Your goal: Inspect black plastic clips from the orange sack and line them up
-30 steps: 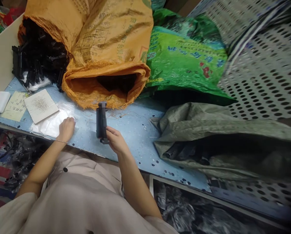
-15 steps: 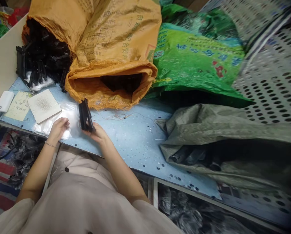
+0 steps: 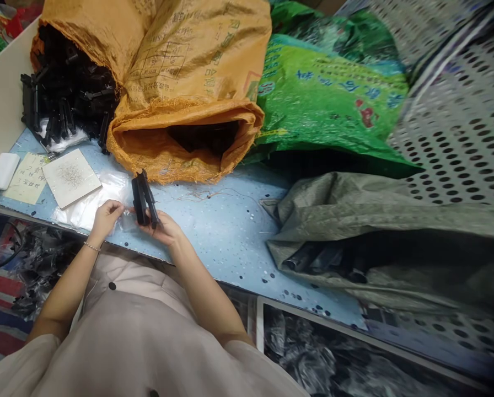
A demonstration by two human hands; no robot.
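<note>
My right hand (image 3: pixel 164 227) is wrapped round the lower end of a long black plastic part (image 3: pixel 143 199), which stands tilted with a slot along its length. To its left, my left hand (image 3: pixel 106 219) has thumb and fingertips pinched together on the edge of a clear plastic bag (image 3: pixel 127 221). That bag hangs between the two hands, below the part. Under and behind my left hand lies a stack of clear and white plastic bags (image 3: pixel 79 212).
A pale square tile (image 3: pixel 72 177) with small specks, a yellow note (image 3: pixel 26 179) and a white box (image 3: pixel 2 171) lie left. Orange sacks (image 3: pixel 201 66) with black parts (image 3: pixel 65 105) stand behind. A green sack (image 3: pixel 329 99) and grey-green sack (image 3: pixel 396 215) are right.
My left hand has moved right, closer to the black part, and a clear bag now shows at its fingertips. My right hand still holds the part.
</note>
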